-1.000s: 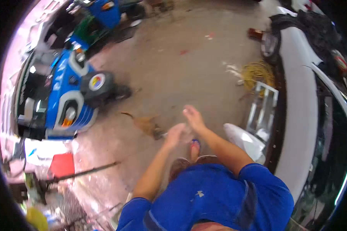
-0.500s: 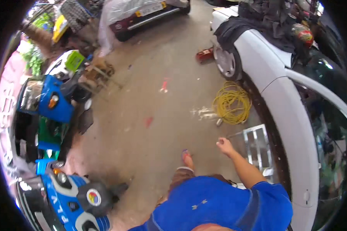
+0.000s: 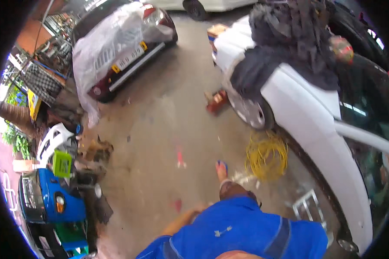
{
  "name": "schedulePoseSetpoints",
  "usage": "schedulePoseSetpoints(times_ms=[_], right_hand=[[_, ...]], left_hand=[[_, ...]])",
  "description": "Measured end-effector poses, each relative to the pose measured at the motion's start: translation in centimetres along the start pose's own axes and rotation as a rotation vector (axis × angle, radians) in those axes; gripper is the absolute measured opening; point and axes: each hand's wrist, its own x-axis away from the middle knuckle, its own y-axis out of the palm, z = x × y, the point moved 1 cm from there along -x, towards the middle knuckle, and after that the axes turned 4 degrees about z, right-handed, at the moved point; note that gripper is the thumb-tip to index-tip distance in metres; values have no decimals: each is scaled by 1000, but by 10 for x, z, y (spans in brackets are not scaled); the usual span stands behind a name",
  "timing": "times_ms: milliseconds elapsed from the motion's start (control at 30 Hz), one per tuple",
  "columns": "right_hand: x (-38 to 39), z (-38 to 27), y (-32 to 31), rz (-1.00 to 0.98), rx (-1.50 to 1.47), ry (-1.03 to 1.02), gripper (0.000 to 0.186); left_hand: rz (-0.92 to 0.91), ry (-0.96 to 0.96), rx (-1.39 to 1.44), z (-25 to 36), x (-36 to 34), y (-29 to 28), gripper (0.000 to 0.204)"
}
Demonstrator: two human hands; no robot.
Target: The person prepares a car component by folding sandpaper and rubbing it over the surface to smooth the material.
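Note:
My left forearm comes in low in the head view, and my left hand (image 3: 198,208) lies against the front of my blue shirt (image 3: 242,224) at the waist. Its fingers are blurred and partly hidden by the shirt, so I cannot see whether it holds anything. My right hand is out of sight. One foot in a flip-flop (image 3: 221,167) is set forward on the concrete floor. Ahead and to the right of that foot lies a coil of yellow cable or hose (image 3: 267,156). Beyond it, a red floor jack or similar tool (image 3: 216,101) sits by the white car's front wheel (image 3: 253,114).
The white car (image 3: 302,116) lines my right side, dark cloth (image 3: 263,71) over its front. Beside it stands a metal frame (image 3: 309,205). A plastic-draped dark red car (image 3: 121,52) is ahead left. Blue vehicles (image 3: 71,198) and a lime-green box (image 3: 62,164) line the left.
I have moved forward; the cable coil, metal frame and blue vehicles sit lower in view. My right hand has left the view, and my left forearm has come in.

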Motion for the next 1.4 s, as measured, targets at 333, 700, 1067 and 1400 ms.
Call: schedulePoseSetpoints(times_ms=[333,700,1067,1400], right_hand=[[-80,-599,-201,190,-1,-776,44],[-242,-582,-188,615,153,-75,37],[-356,-878,-161,164,-259,281,24],[-546,-1435,-557,582,-439,-595,24]], left_hand=[[-105,398,-109,180,-155,-294,43],[287,106,-376,200,-309,-740,54],[413,33,-416,176,-520,-1132,55],[209,197,-437,449,-592,-1335,59]])
